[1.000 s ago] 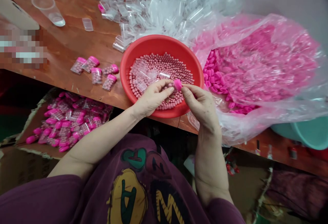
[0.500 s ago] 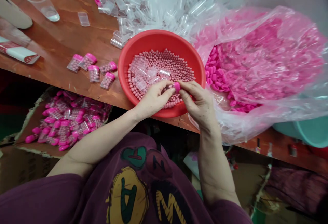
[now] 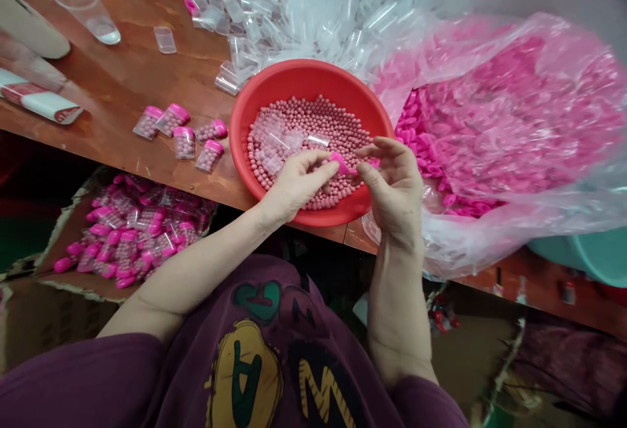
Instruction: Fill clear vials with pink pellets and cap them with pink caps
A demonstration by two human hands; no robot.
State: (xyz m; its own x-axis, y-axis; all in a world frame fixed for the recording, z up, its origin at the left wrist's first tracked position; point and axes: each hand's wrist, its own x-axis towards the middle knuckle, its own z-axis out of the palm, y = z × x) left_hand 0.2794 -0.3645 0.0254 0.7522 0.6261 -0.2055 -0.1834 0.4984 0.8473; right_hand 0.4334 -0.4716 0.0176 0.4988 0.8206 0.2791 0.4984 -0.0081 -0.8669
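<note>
A single camera rides on the person's head. It looks forward and steeply down, over the purple lap to the near edge of the bench [image 3: 122, 88]. It sits close. The left hand [image 3: 294, 183], right hand [image 3: 394, 189] and pink-capped tube [image 3: 337, 163] are mid-frame, with the red bowl [image 3: 304, 74] just beyond.

Glossy plastic bowl [image 3: 249, 108] on smooth wooden table [image 3: 122, 82].
</note>
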